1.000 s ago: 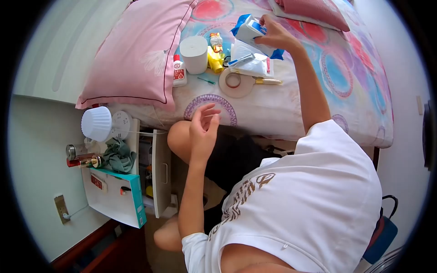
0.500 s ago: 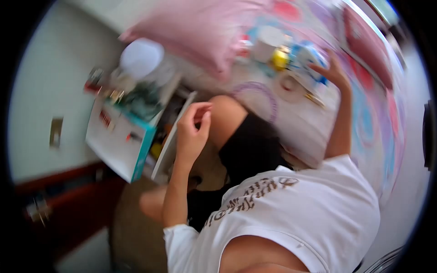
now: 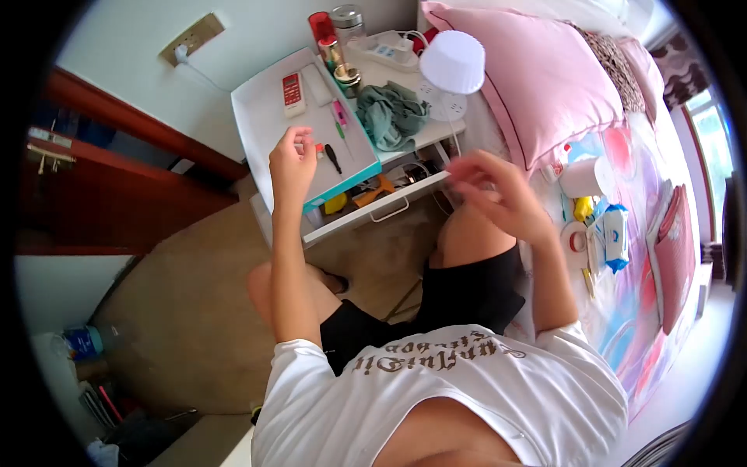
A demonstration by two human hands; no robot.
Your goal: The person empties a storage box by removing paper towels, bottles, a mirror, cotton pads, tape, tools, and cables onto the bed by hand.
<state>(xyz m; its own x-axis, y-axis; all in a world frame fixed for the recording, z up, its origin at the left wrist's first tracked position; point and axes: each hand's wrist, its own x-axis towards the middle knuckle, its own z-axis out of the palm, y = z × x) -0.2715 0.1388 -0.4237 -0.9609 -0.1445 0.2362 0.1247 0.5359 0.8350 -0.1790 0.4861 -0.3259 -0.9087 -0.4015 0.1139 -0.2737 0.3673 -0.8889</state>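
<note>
My left hand (image 3: 293,165) hovers over the near side of a white box lid with a teal edge (image 3: 261,101), its fingers loosely bent and nothing visible in them. In the lid lie a remote control (image 3: 293,95), a white bar-shaped item (image 3: 316,84), a pink-and-green screwdriver (image 3: 340,117), a black-handled tool (image 3: 333,158) and a small red-and-white item (image 3: 319,150) by my fingertips. My right hand (image 3: 506,198), blurred at the fingers, is above my knee beside the open drawer (image 3: 373,210); its fingers are apart and seem to hold nothing.
The nightstand top bears a green cloth (image 3: 391,113), a white lamp (image 3: 453,62), a power strip (image 3: 383,50) and a glass jar (image 3: 348,23). On the bed are a pink pillow (image 3: 545,78), a paper roll (image 3: 585,177), a wipes pack (image 3: 616,237) and a tape roll (image 3: 576,240).
My view has swung toward the nightstand and sharpened. My right hand has left the items on the bed and come across toward the drawer. My left hand is now over the lid.
</note>
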